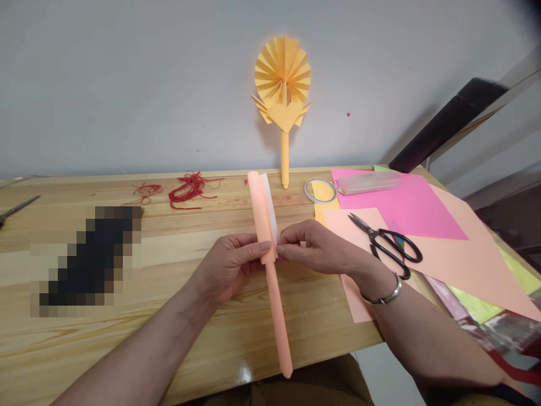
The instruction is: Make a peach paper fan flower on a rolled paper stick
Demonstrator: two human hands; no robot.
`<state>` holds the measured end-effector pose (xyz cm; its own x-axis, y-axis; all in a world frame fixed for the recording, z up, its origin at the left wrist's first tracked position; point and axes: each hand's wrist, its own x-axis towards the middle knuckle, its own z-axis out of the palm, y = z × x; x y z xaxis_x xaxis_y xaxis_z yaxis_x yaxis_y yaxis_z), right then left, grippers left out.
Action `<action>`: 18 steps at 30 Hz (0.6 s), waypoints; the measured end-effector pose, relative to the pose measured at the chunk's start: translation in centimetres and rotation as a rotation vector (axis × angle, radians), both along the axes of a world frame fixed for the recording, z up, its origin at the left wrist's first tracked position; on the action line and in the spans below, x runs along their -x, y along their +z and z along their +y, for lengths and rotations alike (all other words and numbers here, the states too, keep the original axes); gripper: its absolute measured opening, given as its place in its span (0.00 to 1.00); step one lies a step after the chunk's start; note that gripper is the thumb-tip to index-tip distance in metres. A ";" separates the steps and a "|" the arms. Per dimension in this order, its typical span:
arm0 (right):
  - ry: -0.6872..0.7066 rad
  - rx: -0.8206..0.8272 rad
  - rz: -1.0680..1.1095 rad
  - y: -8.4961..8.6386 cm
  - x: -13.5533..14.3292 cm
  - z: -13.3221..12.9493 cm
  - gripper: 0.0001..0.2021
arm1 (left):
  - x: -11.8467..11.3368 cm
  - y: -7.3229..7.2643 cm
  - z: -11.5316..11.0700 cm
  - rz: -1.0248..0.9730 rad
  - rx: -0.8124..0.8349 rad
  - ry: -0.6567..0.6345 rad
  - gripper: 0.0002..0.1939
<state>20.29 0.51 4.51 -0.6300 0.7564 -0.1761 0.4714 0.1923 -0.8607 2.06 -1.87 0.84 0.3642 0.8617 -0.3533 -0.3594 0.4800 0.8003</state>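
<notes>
My left hand (pixel 230 260) grips a peach paper fan (pixel 261 220) near its middle, thumb lying across the front. The fan is folded up, with a rolled paper handle slanting down toward the table's front edge. Along its right side stands a white strip (pixel 271 211). My right hand (pixel 310 245) is closed in a pinch at the lower end of that strip, thumb against forefinger. Whether the fingertips hold the strip or the paper edge, I cannot tell. A finished-looking yellow paper fan (pixel 285 110), spread round with a heart on it, leans upright against the wall.
Black-handled scissors (pixel 391 242) lie on peach paper (pixel 350 287) at right. Nearby are a tape roll (pixel 305 194), pink paper (pixel 422 211) and a translucent case (pixel 367 181). Tangled red thread (pixel 192 189) lies at back left, behind a blurred dark object (pixel 93 256).
</notes>
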 end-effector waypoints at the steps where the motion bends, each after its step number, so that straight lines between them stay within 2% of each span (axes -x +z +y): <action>1: 0.001 0.001 0.002 0.0 0.0 0.0 0.11 | 0.0 0.0 0.0 0.005 0.001 0.000 0.06; 18: 0.015 0.006 0.013 -0.3 0.0 0.0 0.10 | 0.0 -0.1 0.1 0.004 0.011 -0.016 0.05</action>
